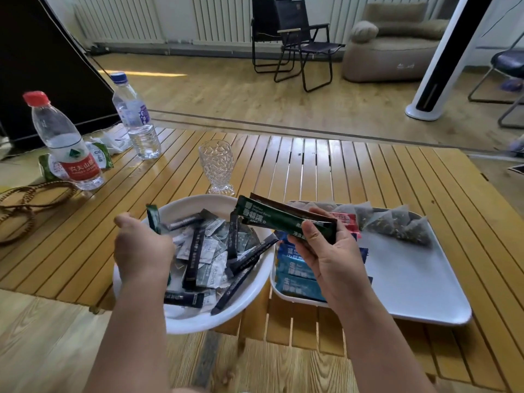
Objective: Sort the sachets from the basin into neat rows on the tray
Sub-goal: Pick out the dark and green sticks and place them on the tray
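A white basin [195, 319] near the table's front edge holds several dark stick sachets [194, 256] and pale square ones. My left hand [141, 248] is over the basin's left side and grips a green stick sachet [153, 219] that points upward. My right hand [326, 251] holds a small bundle of green and brown stick sachets [280, 217] between basin and tray. The white tray [419, 282] on the right carries blue sachets [297, 276] at its left, red ones [347, 221] behind my hand, and mesh tea bags [397, 222] along its far edge.
An empty patterned glass [217, 165] stands just behind the basin. Two water bottles [68, 143] [134, 117] and green packets stand at the far left, with a bead string [25, 202] at the left edge. Chairs and a fan are on the floor beyond the slatted table.
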Demonstrator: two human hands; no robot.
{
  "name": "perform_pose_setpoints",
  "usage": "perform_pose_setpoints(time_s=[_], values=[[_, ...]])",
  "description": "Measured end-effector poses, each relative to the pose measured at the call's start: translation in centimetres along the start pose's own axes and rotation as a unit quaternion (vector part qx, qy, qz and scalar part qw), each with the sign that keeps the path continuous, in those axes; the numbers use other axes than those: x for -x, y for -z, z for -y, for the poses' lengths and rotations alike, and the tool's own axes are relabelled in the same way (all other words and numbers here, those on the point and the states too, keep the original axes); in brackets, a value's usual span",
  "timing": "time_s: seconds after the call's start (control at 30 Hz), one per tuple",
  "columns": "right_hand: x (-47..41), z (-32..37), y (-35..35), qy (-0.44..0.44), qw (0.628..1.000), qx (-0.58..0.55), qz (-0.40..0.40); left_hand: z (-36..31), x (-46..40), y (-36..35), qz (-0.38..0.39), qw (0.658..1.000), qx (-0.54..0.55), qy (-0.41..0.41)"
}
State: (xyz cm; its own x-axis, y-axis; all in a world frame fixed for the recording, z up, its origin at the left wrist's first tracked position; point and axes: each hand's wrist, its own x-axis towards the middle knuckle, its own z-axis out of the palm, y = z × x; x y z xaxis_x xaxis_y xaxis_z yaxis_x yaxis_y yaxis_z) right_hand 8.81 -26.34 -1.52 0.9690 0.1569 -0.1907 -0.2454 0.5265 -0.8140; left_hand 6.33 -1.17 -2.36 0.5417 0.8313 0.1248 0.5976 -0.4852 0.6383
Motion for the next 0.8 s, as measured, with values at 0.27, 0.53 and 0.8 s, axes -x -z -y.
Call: perform_pose_setpoints(time_s=[0.27,0.53,0.8], values=[[-0.5,0.8,1.7,0.011,0.999,0.011,-0.037,-4.1,2.5,-0.3,-0.072,0.963,0.22,-0.137],[-0.7,1.7,3.0,0.013,0.997,0.013,-0.07,-8.1,5.9,-1.1,0.172,0.813,0.549,0.088],[-0.6,2.1,3.1,0.01,0.997,-0.003,-0.07,-10.6,10.2,-3.0,0.271,0.783,0.554,0.079]])
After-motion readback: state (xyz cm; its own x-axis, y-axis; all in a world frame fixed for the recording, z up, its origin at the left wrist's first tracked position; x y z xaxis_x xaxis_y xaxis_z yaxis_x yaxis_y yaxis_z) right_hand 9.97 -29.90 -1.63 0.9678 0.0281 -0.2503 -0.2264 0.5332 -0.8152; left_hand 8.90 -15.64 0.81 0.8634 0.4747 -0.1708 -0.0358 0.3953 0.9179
